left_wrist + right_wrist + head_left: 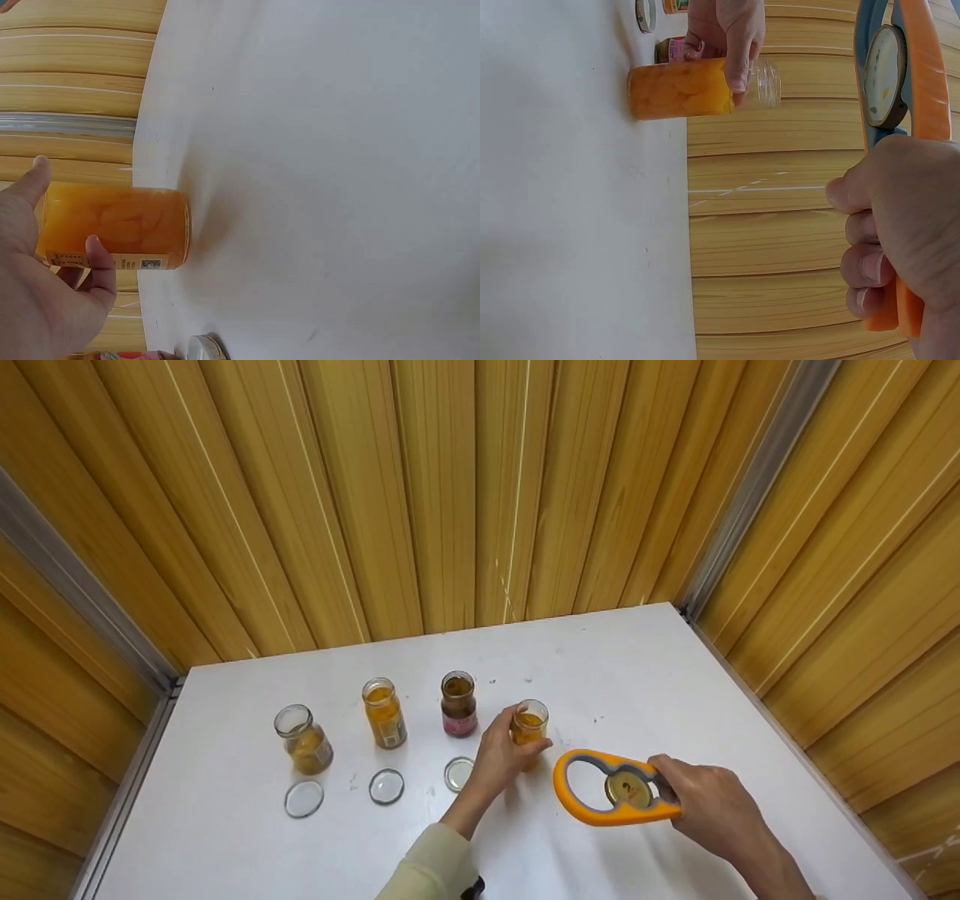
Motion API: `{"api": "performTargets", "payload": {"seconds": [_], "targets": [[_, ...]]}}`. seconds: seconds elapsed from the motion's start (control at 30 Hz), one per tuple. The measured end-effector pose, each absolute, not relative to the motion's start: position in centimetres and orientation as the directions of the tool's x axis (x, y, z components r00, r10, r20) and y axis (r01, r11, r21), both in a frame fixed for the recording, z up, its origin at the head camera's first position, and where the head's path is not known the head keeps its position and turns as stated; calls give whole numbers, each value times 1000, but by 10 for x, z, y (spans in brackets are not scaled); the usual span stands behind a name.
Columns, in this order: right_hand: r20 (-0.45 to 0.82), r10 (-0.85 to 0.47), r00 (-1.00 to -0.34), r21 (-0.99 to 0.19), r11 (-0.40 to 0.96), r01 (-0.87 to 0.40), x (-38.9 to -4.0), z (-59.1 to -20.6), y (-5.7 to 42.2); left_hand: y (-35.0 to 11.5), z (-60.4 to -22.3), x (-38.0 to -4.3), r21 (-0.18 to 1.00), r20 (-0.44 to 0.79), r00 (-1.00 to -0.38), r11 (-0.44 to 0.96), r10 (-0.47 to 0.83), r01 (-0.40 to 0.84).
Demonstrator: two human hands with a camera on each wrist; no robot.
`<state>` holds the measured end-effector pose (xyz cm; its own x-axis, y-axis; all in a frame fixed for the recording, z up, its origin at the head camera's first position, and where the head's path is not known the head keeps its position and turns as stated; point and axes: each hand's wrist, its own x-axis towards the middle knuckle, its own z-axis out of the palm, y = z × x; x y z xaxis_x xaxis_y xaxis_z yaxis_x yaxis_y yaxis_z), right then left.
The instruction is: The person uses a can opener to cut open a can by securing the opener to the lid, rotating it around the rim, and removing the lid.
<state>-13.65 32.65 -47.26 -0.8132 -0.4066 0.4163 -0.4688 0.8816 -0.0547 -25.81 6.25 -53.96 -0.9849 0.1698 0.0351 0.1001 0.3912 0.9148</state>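
My left hand [501,754] grips an uncapped glass jar [529,727] of orange fruit, thumb on one side and fingers on the other. The left wrist view shows the jar [120,225] upright on the table, its label and code near the fingers. In my right hand [716,806] are the handles of an orange and grey jar opener [581,814], raised to the right of the jar. A gold lid [628,790] with a mark on top sits caught within the opener; its pale underside shows in the right wrist view.
Left of the held jar stand three open jars: a dark one with a pink label [459,705], an orange one [385,714] and a yellowish one [306,741]. Three lids, a right one [458,773], a middle one [386,786] and a left one [304,799], lie before them. Wood-patterned walls [435,495] enclose the white table [600,690].
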Motion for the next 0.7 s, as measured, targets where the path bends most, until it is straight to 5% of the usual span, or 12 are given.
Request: {"api": "performTargets", "payload": {"seconds": [0.3,0.7], "targets": [[449,-397,-800,-56,881,-469,-138,-476,328,78,-542,-281,929,47,-998,366,50,62],[435,-385,-814,-59,890,-452,-138,-478,331,77,-548,-295,910,172,-981,367,93,194]]}}
